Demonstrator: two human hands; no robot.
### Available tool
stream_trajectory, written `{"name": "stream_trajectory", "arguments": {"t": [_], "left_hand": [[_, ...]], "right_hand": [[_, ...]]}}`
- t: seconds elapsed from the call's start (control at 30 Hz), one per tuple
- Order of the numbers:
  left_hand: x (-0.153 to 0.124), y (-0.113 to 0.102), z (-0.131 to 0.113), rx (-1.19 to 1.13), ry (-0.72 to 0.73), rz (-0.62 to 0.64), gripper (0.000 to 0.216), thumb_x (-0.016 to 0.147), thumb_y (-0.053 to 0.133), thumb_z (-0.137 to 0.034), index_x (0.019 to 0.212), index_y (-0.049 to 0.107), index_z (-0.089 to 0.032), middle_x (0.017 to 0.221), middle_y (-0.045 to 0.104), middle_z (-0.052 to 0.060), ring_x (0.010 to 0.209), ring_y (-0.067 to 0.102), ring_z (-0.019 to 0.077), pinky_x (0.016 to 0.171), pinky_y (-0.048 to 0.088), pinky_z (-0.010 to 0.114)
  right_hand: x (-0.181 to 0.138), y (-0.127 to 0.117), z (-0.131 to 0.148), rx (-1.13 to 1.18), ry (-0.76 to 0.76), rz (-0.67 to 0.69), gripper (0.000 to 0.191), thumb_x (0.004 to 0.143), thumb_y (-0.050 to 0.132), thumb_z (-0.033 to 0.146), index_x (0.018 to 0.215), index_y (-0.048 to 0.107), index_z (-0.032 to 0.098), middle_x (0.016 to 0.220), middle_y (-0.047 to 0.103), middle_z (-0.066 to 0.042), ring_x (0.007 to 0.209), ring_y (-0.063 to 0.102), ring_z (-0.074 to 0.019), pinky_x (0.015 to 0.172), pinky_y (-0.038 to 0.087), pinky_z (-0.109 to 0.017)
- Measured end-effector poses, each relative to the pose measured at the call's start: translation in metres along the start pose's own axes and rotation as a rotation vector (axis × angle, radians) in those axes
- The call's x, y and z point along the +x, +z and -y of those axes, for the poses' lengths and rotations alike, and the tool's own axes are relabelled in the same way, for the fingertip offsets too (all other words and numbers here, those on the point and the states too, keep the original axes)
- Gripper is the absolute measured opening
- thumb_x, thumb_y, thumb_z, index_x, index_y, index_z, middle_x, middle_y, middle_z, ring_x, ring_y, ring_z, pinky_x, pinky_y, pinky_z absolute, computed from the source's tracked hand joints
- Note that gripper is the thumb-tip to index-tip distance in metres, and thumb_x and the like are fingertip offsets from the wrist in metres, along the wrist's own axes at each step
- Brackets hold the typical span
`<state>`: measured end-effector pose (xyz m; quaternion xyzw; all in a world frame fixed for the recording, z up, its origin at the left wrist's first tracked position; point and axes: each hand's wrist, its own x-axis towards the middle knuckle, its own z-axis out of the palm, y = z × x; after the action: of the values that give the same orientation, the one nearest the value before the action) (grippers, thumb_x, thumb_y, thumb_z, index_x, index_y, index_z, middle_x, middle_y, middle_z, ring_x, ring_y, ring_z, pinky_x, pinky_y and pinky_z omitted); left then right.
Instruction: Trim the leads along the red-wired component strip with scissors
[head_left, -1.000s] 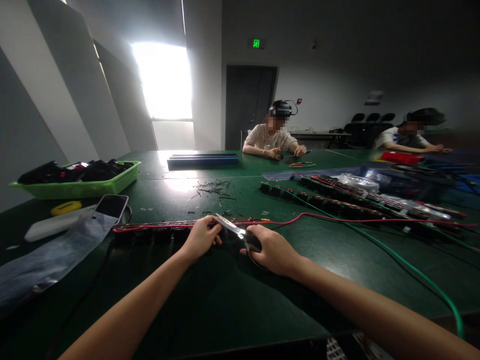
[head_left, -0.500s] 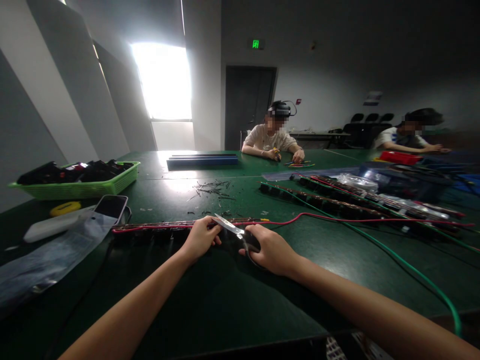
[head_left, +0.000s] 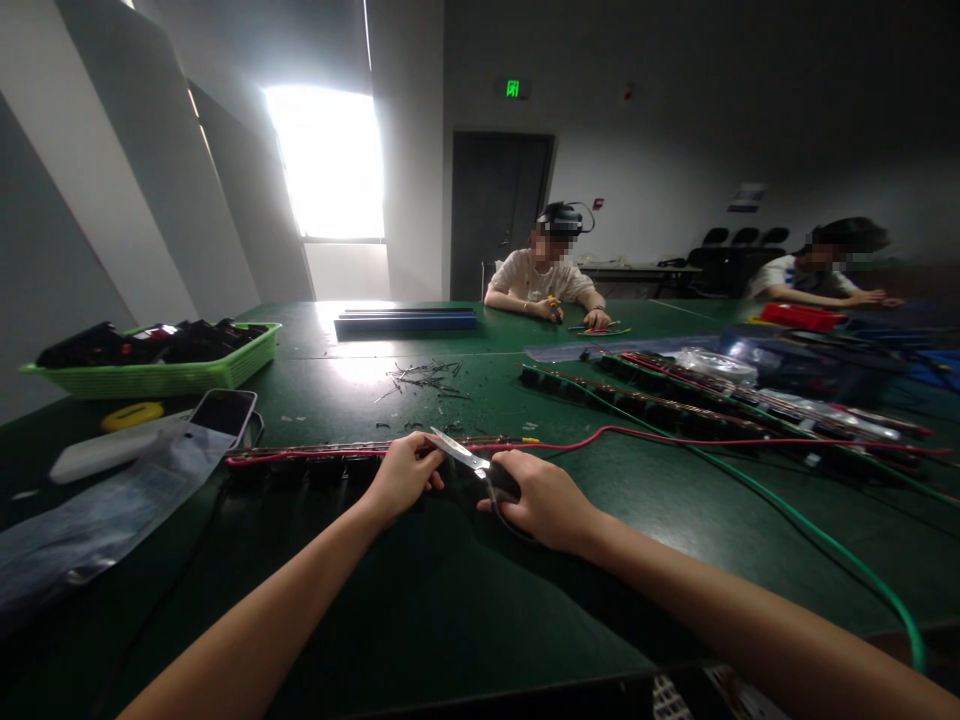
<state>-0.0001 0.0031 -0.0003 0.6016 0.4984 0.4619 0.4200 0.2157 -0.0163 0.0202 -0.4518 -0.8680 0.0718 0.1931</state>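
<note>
My right hand (head_left: 544,497) is closed round the black handles of a pair of scissors (head_left: 466,458), whose silver blades point left and away toward my left hand. My left hand (head_left: 402,475) is closed in a pinch on the red wire (head_left: 645,434) where it runs along a long dark strip of black parts (head_left: 300,462) lying across the green table (head_left: 450,590). The blade tips sit just above the wire beside my left fingers.
A green basket (head_left: 161,375) of black parts, a phone (head_left: 221,412), a yellow tape roll (head_left: 131,414) and a plastic bag (head_left: 97,515) lie left. More strips and red and green wires (head_left: 787,520) lie right. Two people sit across the table.
</note>
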Motion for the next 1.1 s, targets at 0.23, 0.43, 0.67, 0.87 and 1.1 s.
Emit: {"name": "stream_trajectory", "arguments": {"t": [0.23,0.43,0.67,0.87,1.1], "left_hand": [[0.0004,0.0,0.0009,0.009,0.012,0.002,0.02,0.081,0.058,-0.026,0.091,0.065,-0.011,0.057,0.061,-0.001,0.045,0.058,0.0092,0.04,0.038,0.016],[0.0006,-0.0005,0.0011,-0.001,0.016,0.008,0.019,0.079,0.061,-0.026,0.09,0.065,-0.011,0.06,0.062,0.0,0.046,0.059,0.0091,0.04,0.039,0.016],[0.0003,-0.0002,0.0018,-0.016,-0.011,-0.022,0.021,0.078,0.064,-0.029,0.09,0.064,-0.012,0.064,0.063,0.001,0.044,0.058,0.0082,0.039,0.038,0.016],[0.0004,-0.0005,0.0008,-0.002,0.003,-0.015,0.02,0.079,0.062,-0.027,0.09,0.066,-0.011,0.056,0.06,-0.001,0.045,0.058,0.0095,0.04,0.039,0.017],[0.0008,-0.0009,0.0022,-0.011,-0.002,-0.018,0.018,0.079,0.063,-0.026,0.089,0.065,-0.011,0.059,0.062,0.0,0.044,0.058,0.0086,0.04,0.038,0.016]], "right_hand": [[-0.0006,0.0001,-0.0003,-0.018,-0.005,0.001,0.045,0.078,0.066,0.051,0.106,0.059,0.016,0.101,0.066,-0.009,0.089,0.061,-0.0227,0.074,0.042,-0.029],[-0.0005,0.0007,-0.0002,0.001,-0.01,0.0,0.041,0.077,0.067,0.049,0.103,0.061,0.017,0.099,0.066,-0.009,0.087,0.061,-0.0225,0.073,0.042,-0.029],[-0.0011,0.0003,-0.0062,0.047,0.034,-0.008,0.04,0.083,0.061,0.05,0.108,0.058,0.019,0.094,0.068,-0.008,0.083,0.064,-0.0221,0.067,0.041,-0.027],[0.0003,0.001,-0.0065,0.03,0.038,-0.03,0.037,0.084,0.059,0.049,0.106,0.058,0.018,0.097,0.068,-0.008,0.086,0.064,-0.0222,0.069,0.042,-0.027],[-0.0006,0.0007,-0.0034,-0.023,0.009,-0.029,0.041,0.082,0.061,0.051,0.105,0.058,0.017,0.1,0.067,-0.01,0.087,0.063,-0.0235,0.072,0.043,-0.03]]}}
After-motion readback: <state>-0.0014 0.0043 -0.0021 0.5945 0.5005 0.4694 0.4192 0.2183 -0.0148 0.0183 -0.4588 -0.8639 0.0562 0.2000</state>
